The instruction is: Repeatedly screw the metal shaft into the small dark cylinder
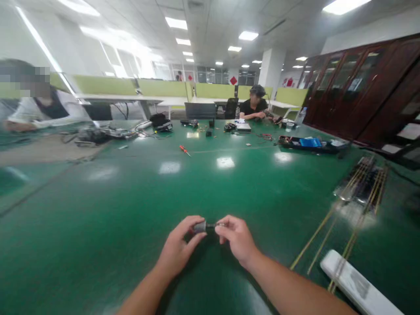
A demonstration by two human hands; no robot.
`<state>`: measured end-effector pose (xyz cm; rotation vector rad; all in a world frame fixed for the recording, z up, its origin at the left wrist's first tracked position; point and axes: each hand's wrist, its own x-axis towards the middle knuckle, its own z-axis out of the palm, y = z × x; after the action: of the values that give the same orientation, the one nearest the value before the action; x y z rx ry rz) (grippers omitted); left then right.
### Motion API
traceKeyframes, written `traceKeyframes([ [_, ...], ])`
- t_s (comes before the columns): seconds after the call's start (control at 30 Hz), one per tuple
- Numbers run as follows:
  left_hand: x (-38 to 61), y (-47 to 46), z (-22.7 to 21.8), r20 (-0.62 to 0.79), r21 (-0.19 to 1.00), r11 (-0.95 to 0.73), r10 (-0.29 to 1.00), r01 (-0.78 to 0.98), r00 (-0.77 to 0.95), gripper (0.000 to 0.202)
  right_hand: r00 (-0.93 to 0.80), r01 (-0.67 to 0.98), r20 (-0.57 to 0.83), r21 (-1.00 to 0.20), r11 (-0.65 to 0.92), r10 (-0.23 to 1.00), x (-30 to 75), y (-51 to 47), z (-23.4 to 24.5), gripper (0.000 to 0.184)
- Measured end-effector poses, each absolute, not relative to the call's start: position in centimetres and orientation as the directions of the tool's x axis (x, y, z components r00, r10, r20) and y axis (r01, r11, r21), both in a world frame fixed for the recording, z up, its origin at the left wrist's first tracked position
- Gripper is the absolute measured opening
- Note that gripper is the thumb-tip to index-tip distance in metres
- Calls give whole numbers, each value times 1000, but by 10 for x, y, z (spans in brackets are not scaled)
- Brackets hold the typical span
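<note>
Low in the middle of the head view, my left hand point(183, 238) is closed around a small grey cylindrical part point(200, 227), thumb on the near side and fingers on the far side. A thin dark shaft point(210, 225) sticks out of the cylinder to the right. My right hand point(236, 238) pinches the shaft's right end between thumb and fingers. Whether a separate small piece sits in that pinch is hidden. Both hands are just above the green tabletop point(131, 227), with the part held roughly level.
A red-handled screwdriver point(184, 150) lies farther out. To the right are long yellowish rods point(356, 218) over clear-wrapped packs and a white bar-shaped object point(357, 280). A black tray point(305, 146) and cables point(108, 132) lie toward the back. Two people sit at the table.
</note>
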<state>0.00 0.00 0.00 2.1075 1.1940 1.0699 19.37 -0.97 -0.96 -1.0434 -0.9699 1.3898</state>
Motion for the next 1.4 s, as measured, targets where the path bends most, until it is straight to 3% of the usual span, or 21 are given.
traceKeyframes([
  [1.4,-2,2,-2,389,718,-460,888,522,246,28,2,-327,-35,-945,-32,999,193,-14,-3,15],
])
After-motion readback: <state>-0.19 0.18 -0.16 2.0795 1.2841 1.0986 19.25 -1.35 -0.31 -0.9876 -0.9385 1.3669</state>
